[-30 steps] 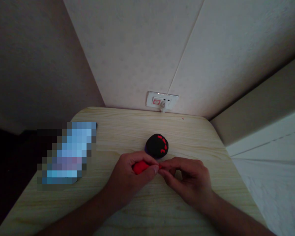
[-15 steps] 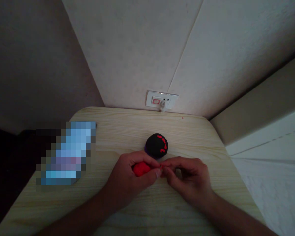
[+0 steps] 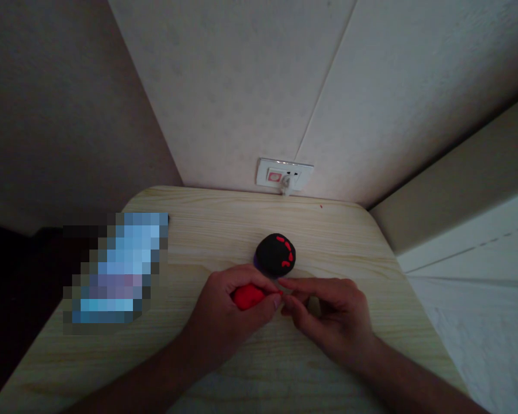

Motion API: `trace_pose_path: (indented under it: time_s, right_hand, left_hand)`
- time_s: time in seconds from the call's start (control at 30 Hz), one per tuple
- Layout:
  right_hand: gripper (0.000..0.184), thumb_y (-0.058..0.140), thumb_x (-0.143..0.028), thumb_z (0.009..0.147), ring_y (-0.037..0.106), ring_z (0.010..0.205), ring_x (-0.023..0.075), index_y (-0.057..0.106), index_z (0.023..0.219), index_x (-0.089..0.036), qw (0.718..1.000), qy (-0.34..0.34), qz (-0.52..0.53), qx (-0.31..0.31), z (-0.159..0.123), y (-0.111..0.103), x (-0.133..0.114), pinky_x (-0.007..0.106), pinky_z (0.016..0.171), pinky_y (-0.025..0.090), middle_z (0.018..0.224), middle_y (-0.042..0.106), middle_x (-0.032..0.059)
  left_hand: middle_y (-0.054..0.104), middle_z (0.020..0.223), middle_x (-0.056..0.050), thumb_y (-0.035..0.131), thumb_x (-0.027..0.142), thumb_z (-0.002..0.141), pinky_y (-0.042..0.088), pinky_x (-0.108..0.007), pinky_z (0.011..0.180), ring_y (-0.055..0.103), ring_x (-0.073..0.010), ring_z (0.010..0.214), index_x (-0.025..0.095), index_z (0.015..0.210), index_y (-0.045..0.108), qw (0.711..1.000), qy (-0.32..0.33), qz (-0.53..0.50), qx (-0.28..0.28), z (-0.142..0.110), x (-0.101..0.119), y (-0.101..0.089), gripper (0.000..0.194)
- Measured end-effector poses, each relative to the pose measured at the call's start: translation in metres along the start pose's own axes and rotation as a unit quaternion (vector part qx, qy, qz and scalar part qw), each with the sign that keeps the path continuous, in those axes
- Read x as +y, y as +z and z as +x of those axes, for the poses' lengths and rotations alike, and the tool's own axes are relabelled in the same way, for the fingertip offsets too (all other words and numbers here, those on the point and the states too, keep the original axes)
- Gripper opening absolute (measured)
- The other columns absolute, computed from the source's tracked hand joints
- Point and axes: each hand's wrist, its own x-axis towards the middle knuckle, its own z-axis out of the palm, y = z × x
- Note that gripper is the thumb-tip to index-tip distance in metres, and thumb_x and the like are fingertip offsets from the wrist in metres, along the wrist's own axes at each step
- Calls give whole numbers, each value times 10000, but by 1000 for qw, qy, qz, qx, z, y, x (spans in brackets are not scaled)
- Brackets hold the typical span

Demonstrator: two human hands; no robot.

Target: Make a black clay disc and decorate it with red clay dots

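Note:
My left hand (image 3: 235,310) is closed around a lump of red modelling clay (image 3: 248,297), which shows between the thumb and the curled fingers. A tiny red clay bit sticks out at its thumb and index tips. Facing it, my right hand (image 3: 330,307) has its thumb and index fingertip slightly apart, close to that bit, with nothing visible held. Just beyond the hands sits a rounded black clay piece (image 3: 273,255) with a purple underside. Several short red clay strips (image 3: 288,246) form a curve along its right side.
A pixelated bright screen-like object (image 3: 116,264) lies at the left of the pale wooden table (image 3: 216,224). A wall socket (image 3: 285,174) with a plug is behind the table's back edge. A small red speck (image 3: 321,206) lies near that edge.
The thumb and index finger of my right hand have parted from their pinch at the red clay bit. My left hand keeps its hold, and the black piece stays in place.

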Motion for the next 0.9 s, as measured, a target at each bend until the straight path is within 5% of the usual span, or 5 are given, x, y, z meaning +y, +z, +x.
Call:
trace_pose_path:
  time_s: [0.13,0.33,0.67,0.9]
  right_hand:
    - [80,736,-197,865,706,535,145,804,903,-177,996,75,37,-5,1,-1,-1,215,511,565,655,777,29]
    - [67,736,-208,865,685,537,128,784,836,-171,994,97,33,-33,2,-2,-2,193,496,533,659,774,30]
    - [206,672,-359,941,591,466,95,683,870,-166,974,191,114,-45,-1,1,2,172,440,437,597,709,16]
    - [239,619,-382,985,519,449,80,689,893,-172,972,196,106,-69,-1,2,-1,173,425,382,588,681,3]
  left_hand:
    - [744,731,4,753,190,767,518,-252,660,675,-152,683,198,728,763,1000,5,18,11,-1,2,0,42]
    - [732,721,4,741,162,765,510,-256,659,673,-150,680,196,720,757,998,31,57,18,0,-1,1,58]
    - [756,797,-5,757,162,769,534,-275,699,699,-166,740,206,801,784,997,41,60,17,-1,-2,0,61]
    - [786,876,-30,785,227,800,562,-294,773,727,-189,822,208,871,818,999,31,34,16,0,-4,-1,80]
